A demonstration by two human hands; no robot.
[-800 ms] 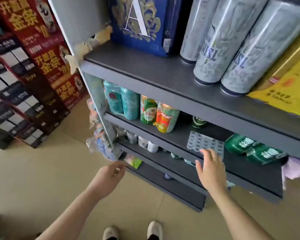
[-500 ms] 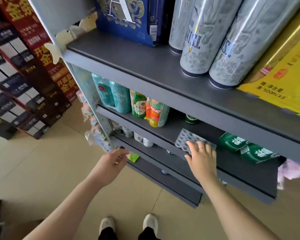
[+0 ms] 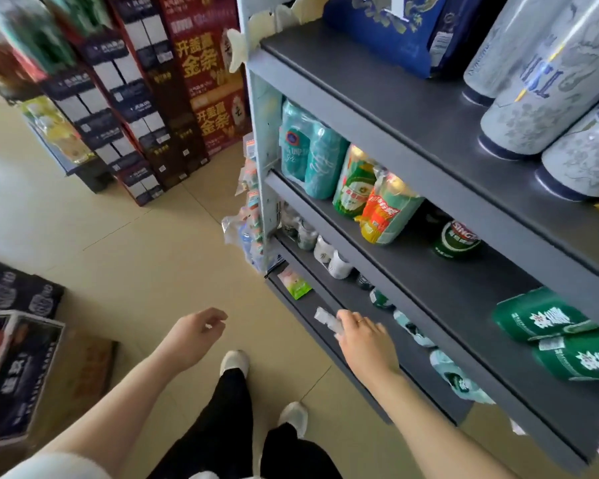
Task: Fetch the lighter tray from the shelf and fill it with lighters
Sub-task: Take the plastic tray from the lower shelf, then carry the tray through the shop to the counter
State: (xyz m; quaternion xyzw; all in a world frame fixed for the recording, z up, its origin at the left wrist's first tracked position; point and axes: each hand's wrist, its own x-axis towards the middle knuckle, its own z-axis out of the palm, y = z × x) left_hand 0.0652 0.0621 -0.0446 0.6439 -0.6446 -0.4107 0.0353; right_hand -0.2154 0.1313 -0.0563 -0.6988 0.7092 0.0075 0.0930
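Observation:
My right hand (image 3: 365,340) grips the pale translucent lighter tray (image 3: 325,319), which pokes out to the left past my fingers, in front of the lower shelf edge. Most of the tray is hidden under my hand and blurred. My left hand (image 3: 196,335) hangs free over the floor to the left, fingers loosely curled, holding nothing. No lighters can be made out.
The grey shelf unit (image 3: 412,160) fills the right side, holding beer cans (image 3: 355,183), green can packs (image 3: 547,319) and tall grey tins (image 3: 533,108). Stacked cartons (image 3: 146,108) stand at the back left, boxes (image 3: 18,368) on the floor at left. My feet are on the tiled floor (image 3: 135,264).
My right hand has taken the tray off the middle shelf and drawn it down and out in front of the lower shelf. The view has swung left and down.

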